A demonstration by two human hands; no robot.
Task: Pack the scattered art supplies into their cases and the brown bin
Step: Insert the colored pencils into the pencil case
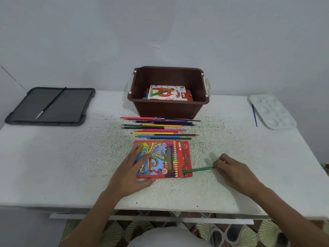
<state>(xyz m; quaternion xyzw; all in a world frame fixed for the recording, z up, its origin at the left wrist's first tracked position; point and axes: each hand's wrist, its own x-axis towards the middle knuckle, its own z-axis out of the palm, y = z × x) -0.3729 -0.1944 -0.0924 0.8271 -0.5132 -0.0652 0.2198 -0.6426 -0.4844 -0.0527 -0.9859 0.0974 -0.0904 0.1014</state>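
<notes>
Pastels box (167, 93) lies in the brown bin (165, 109); right hand (233, 168) pinches a green pencil (199, 169) at the pencil case (170, 157), left hand (131, 172) pressing it flat-fingered, many loose pencils (160, 129) left.

I assess this as a home room. Evidence: plain wall (160, 32), fan-patterned floor tiles (249, 232), coloured pencils (158, 130) on a worktop (71, 166).

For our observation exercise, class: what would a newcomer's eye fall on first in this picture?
The red pencil box at the near middle of the table, with the left hand resting flat on it while the right hand pinches a green pencil whose tip reaches the box's right end. Behind it lies a row of coloured pencils, then the brown bin holding an oil pastels box.
</notes>
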